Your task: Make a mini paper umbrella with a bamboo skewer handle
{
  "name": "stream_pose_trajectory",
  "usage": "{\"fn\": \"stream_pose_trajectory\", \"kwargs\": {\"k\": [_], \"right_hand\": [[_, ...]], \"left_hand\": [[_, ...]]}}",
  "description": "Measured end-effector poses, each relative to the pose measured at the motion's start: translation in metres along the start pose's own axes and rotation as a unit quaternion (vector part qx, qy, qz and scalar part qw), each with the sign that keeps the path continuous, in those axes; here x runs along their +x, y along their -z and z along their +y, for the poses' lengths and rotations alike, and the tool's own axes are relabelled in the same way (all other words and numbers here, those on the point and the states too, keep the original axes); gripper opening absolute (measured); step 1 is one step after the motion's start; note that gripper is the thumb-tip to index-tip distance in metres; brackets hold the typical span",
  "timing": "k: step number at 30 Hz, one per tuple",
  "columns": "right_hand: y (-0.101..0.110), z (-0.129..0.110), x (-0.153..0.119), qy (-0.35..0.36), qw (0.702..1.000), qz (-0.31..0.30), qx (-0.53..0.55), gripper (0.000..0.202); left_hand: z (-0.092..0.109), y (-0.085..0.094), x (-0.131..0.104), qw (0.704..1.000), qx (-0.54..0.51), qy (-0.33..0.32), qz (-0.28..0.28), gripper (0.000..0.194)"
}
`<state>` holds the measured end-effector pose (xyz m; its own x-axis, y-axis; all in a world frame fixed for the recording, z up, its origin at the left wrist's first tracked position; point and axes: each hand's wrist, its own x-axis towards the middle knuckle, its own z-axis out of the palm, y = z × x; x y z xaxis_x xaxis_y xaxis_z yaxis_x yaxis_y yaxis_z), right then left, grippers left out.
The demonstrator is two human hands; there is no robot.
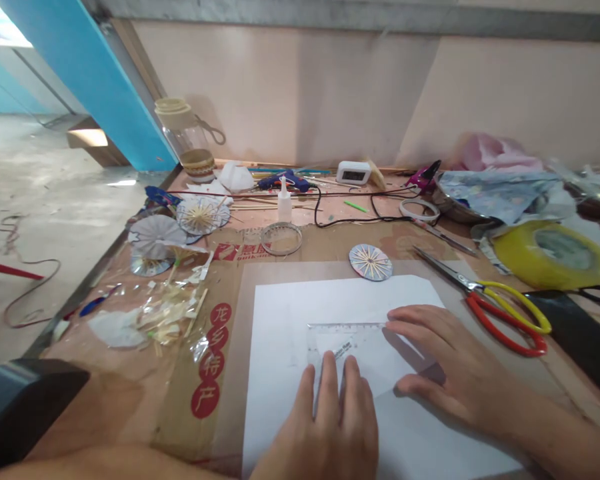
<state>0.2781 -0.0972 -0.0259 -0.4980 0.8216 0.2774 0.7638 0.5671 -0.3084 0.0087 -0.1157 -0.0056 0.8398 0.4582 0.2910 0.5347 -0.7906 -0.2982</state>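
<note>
lying flat on white paper (280,303): clear set square (336,342), graduated edge running left-right, just beyond left hand (333,410). left fingers slightly spread, tips resting on it; right hand (447,360) spread, thumb apart, fingertips at edge's right end (2 hands about equally near).

This appears to be a handicraft workshop, since around the white paper (280,400) on the worktable (100,400) are a glue gun (297,181) and a nozzled bottle (285,205) at eleven o'clock, scissors (473,285) and a wide roll of tape (520,257) at two o'clock, and a litter of scraps (173,313) at ten o'clock.
</note>
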Motion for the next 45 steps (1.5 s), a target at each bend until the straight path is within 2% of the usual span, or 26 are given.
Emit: {"fn": "stream_pose_trajectory", "kwargs": {"k": [5, 10, 12, 15, 18, 20, 23, 25, 26, 27, 28, 29, 31, 36, 45], "right_hand": [[0.003, 0.002, 0.001, 0.017, 1.000, -0.011, -0.015, 0.058], [0.004, 0.001, 0.002, 0.009, 1.000, 0.011, -0.018, 0.049], [0.006, 0.001, 0.001, 0.019, 0.999, 0.023, -0.011, 0.041], [0.011, -0.001, -0.001, 0.107, 0.994, 0.004, 0.013, 0.032], [0.015, -0.005, -0.001, 0.194, 0.980, -0.049, 0.019, 0.037], [0.014, -0.007, -0.001, 0.201, 0.977, -0.063, 0.011, 0.040], [0.011, -0.007, -0.003, 0.174, 0.983, -0.063, 0.004, 0.043], [0.009, -0.007, -0.004, 0.163, 0.985, -0.058, 0.007, 0.045], [0.009, -0.007, -0.004, 0.164, 0.985, -0.050, 0.008, 0.046], [0.008, -0.007, -0.003, 0.164, 0.986, -0.040, 0.006, 0.047], [0.008, -0.007, -0.001, 0.163, 0.986, -0.030, 0.004, 0.048], [0.007, -0.007, 0.000, 0.158, 0.987, -0.023, 0.003, 0.050], [0.006, -0.006, 0.004, 0.134, 0.991, -0.026, 0.004, 0.054], [0.004, -0.004, 0.008, 0.078, 0.995, -0.065, 0.019, 0.061], [0.006, -0.006, 0.011, 0.061, 0.997, -0.048, -0.009, 0.054]], "left_hand": [[0.014, -0.004, -0.013, 0.999, 0.030, 0.026, -0.004, 0.033], [0.011, -0.005, -0.008, 0.997, 0.041, 0.057, -0.043, 0.037], [0.009, -0.004, -0.005, 0.997, 0.035, 0.058, -0.036, 0.036], [0.009, -0.004, -0.004, 0.997, 0.022, 0.073, -0.015, 0.036], [0.017, -0.010, -0.005, 0.997, 0.003, 0.081, -0.006, 0.035], [0.027, -0.017, -0.007, 0.996, -0.011, 0.088, 0.028, 0.029], [0.040, -0.024, -0.009, 0.983, -0.017, 0.138, 0.122, 0.017], [0.039, -0.022, -0.009, 0.975, -0.018, 0.152, 0.161, 0.012], [0.035, -0.018, -0.008, 0.976, -0.018, 0.138, 0.169, 0.011], [0.028, -0.014, -0.007, 0.987, -0.031, 0.072, 0.141, 0.014], [0.020, -0.009, -0.005, 0.996, -0.039, -0.002, 0.080, 0.020], [0.011, -0.005, -0.002, 0.997, -0.037, -0.040, 0.062, 0.023], [-0.002, 0.000, 0.004, 0.996, -0.046, -0.060, 0.040, 0.025], [-0.009, -0.003, 0.014, 0.996, -0.081, -0.016, 0.012, 0.032], [-0.020, -0.010, 0.015, 0.998, -0.054, 0.039, -0.017, 0.039]]}}
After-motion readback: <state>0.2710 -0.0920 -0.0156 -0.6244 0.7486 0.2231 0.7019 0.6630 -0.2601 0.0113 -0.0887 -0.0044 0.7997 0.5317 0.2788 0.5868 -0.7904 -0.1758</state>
